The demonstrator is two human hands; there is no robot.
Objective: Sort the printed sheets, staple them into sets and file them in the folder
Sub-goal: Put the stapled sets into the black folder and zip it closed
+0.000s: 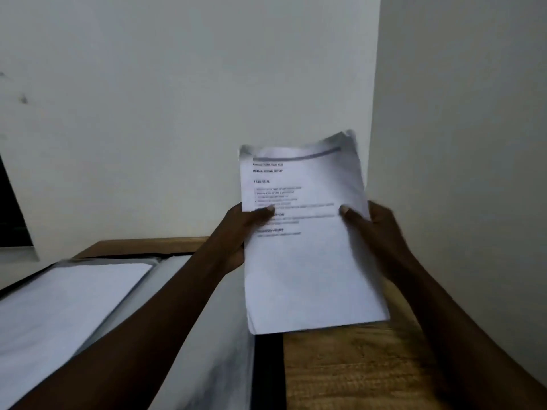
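Note:
A stack of printed sheets is held upright in front of me, above the desk, its top edge curling back. My left hand grips its left edge with the thumb on the printed text. My right hand grips the right edge, thumb on the front. An open black folder lies on the desk below, with a clear plastic sleeve and white sheets lying on its left side. No stapler is in view.
The wooden desk stands in a corner of white walls. Its bare wood shows to the right of the folder. A dark window or screen edge is at the far left.

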